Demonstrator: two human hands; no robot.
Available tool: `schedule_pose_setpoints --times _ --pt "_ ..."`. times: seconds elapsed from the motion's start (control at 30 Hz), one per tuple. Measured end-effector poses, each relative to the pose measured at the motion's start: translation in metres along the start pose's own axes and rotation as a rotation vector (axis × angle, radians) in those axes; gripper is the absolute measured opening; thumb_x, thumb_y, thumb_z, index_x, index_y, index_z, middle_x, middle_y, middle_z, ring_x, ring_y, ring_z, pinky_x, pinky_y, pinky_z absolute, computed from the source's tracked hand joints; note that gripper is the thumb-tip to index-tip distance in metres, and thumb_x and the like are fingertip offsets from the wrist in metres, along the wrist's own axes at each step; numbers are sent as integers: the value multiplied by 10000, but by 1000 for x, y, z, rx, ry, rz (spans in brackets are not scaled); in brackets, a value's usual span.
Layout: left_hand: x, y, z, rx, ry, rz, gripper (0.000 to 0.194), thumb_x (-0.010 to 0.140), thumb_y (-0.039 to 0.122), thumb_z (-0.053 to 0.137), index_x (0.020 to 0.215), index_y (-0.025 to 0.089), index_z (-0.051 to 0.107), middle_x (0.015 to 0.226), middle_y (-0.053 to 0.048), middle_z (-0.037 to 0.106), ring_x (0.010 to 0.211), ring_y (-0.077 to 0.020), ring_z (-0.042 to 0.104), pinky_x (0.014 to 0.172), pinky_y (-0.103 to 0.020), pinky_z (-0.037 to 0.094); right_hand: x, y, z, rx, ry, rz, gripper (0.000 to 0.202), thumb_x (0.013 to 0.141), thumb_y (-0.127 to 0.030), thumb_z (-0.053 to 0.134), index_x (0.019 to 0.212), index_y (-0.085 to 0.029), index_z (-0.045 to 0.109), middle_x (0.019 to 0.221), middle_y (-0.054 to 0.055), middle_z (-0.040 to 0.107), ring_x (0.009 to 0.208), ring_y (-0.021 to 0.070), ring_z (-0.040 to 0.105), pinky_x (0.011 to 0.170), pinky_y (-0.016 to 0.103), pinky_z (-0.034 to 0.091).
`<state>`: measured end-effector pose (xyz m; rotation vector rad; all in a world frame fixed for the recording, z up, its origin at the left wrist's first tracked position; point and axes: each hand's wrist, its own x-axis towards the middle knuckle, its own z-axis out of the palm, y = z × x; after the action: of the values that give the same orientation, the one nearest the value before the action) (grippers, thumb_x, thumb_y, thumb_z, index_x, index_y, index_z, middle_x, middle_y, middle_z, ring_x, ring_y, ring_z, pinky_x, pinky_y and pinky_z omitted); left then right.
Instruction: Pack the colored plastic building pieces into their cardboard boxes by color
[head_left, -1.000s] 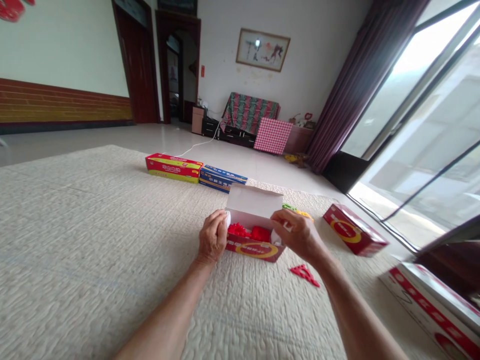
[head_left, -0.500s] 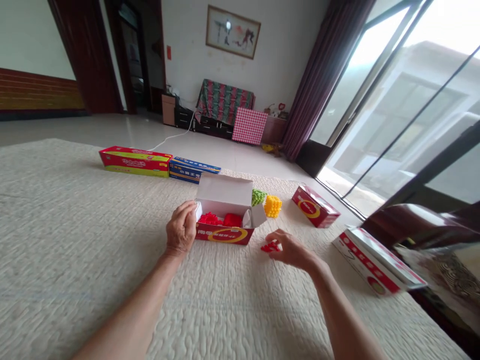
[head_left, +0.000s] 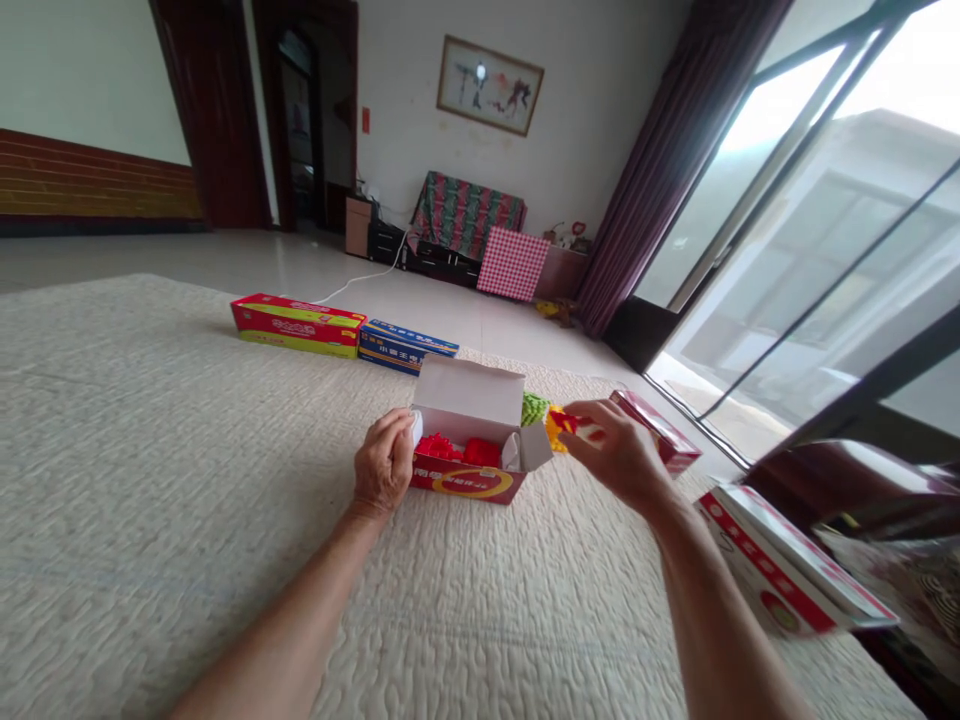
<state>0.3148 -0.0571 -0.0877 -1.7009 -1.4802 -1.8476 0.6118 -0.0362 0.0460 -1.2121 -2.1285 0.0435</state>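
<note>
The open box [head_left: 466, 482] sits on the quilted mat [head_left: 480, 610], red pieces [head_left: 459, 450] inside — its left end flap gripped by the left hand [head_left: 385, 462]. The right hand [head_left: 611, 440] pinches a red triangle piece [head_left: 562, 422] above the mat — just right of the box.

Cream mat [head_left: 465, 600] carrying open box [head_left: 469, 484], closed boxes [head_left: 296, 328]

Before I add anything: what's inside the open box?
In the open box: a spiky red piece, a smooth red piece and something white. The front wall hides the bottom.
</note>
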Motion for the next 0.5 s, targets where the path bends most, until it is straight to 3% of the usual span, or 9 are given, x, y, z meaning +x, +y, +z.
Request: schedule_pose_setpoints --times 0.1,0.17,0.3,0.5 --pt "0 1 -1 -2 1 -5 305 933 234 394 983 129 676 1088 -132 692 1056 -209 642 970 -373 502 25 -38 25 21 -150 -148 203 795 -274 636 983 -208 675 977 55 666 823 169 630 760 311 484" --pt "0 2 -1 -5 0 -13 305 933 234 397 986 126 678 1094 -134 691 1061 -209 640 970 -369 503 36 -50 46 2 -233 -198 195 772 -230 648 963 -201 679 953 54 662 815 167 616 759 303 467" --pt "0 2 0 0 7 -15 303 932 231 399 995 135 680 1095 -129 691 1059 -205 640 967 -362 505 43 -50 74 -29 -349 -236 208 723 -152 638 919 -204 686 879 39 646 766 153 589 730 276 440" --pt "0 2 1 -25 7 -23 299 928 220 402 1005 135 678 1095 -133 687 1066 -209 634 974 -375 496 40 -37 81 -15 -410 -241 193 714 -175 641 899 -217 681 864 25 643 724 141 582 683 258 420"
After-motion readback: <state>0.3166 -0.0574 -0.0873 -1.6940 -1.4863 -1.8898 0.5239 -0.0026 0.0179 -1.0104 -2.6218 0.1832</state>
